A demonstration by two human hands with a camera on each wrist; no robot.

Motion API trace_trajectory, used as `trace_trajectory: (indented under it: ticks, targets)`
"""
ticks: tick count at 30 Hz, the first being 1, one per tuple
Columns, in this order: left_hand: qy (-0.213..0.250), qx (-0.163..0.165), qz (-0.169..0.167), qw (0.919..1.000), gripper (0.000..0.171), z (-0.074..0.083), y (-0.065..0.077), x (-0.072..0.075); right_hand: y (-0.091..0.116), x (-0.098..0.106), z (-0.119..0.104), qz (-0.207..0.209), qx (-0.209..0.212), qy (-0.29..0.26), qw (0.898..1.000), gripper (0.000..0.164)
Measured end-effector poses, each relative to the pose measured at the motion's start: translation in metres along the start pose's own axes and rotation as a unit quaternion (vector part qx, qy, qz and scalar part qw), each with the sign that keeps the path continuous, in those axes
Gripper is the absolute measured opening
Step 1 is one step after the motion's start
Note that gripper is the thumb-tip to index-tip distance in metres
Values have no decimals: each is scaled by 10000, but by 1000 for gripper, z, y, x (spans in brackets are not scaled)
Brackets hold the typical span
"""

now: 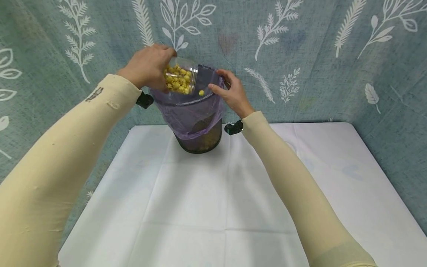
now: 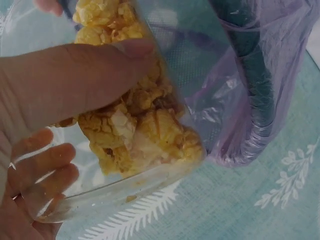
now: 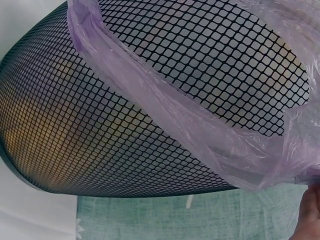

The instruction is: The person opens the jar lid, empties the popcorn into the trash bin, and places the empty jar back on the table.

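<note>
My left hand [image 1: 151, 66] holds a clear jar [image 1: 183, 63] of yellow popcorn [image 1: 178, 79] on its side, its mouth tipped over a trash can. In the left wrist view the thumb [image 2: 100, 70] lies across the jar wall, with the other fingers behind it. One loose piece of popcorn [image 1: 201, 92] shows beyond the jar's mouth. The black mesh trash can [image 1: 197, 144] is lined with a thin purple bag [image 1: 190, 118] folded over its rim. My right hand [image 1: 235, 94] grips the rim at the right; in the right wrist view only part of it shows.
The trash can stands at the back of a table with a white cloth [image 1: 186, 193]. Yellowish contents [image 3: 45, 140] show through the mesh low in the can. A green-blue curtain [image 1: 310, 85] with white leaf prints hangs close behind and along the sides.
</note>
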State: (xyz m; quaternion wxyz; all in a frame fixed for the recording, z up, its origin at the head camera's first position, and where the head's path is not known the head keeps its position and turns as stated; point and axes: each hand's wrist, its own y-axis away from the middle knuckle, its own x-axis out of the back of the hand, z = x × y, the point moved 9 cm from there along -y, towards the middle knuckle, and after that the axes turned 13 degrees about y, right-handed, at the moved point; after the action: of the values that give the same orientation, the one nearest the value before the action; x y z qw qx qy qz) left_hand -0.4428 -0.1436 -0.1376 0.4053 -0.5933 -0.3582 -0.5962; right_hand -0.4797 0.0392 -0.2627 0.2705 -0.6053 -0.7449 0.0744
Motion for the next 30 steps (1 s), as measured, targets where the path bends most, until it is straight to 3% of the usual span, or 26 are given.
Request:
trace_trajectory:
  ticks: [10, 19, 30]
  targets:
    - [-47, -278, 57, 9996, 98, 8, -1, 4, 1, 1, 0, -3, -23, -95, 10000, 67]
    - [-19, -316, 131, 9994, 92, 10, -1, 5, -1, 0, -1, -26, -70, -220, 9997, 66]
    - [25, -237, -80, 9997, 95, 10, -2, 0, 1, 1, 0, 31, -49, -23, 10000, 67]
